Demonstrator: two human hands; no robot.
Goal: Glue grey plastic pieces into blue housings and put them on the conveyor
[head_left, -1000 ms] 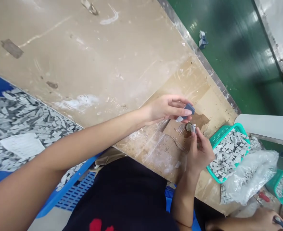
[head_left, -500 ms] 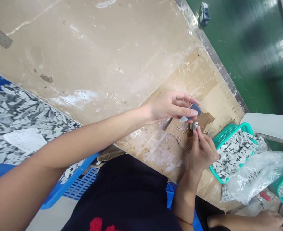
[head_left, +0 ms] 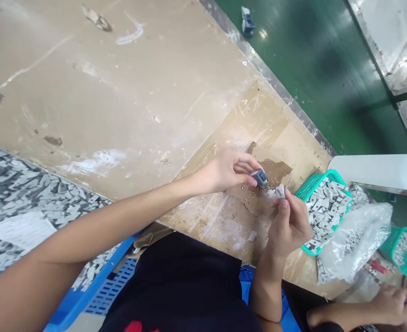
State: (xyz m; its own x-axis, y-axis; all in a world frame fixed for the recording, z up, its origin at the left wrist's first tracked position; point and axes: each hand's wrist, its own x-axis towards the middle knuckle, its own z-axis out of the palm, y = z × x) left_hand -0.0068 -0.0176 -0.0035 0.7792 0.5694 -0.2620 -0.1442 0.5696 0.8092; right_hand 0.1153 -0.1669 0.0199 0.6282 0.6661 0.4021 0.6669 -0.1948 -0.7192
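Over the worn tabletop (head_left: 148,106), my left hand (head_left: 233,171) pinches a dark blue-grey plastic piece (head_left: 260,177) between thumb and fingers. A short way to its right, my right hand (head_left: 290,221) grips a small light grey plastic piece (head_left: 280,192) at its fingertips. The two pieces are apart, with a small gap between them. Below the hands lies a torn brown patch (head_left: 276,170) of the table covering. The exact shape of the light grey piece is partly hidden by my fingers.
A green basket (head_left: 334,175) of grey pieces stands right of my right hand, beside a clear plastic bag (head_left: 366,240). Behind is a white bottle (head_left: 373,169). At left, a blue crate (head_left: 96,288) holds many pieces and a paper sheet (head_left: 21,229). A co-worker's hands (head_left: 393,304) work at lower right.
The hands have drawn apart, and the dark piece has turned in my left hand. The light grey piece has moved away from it. The view has shifted slightly.
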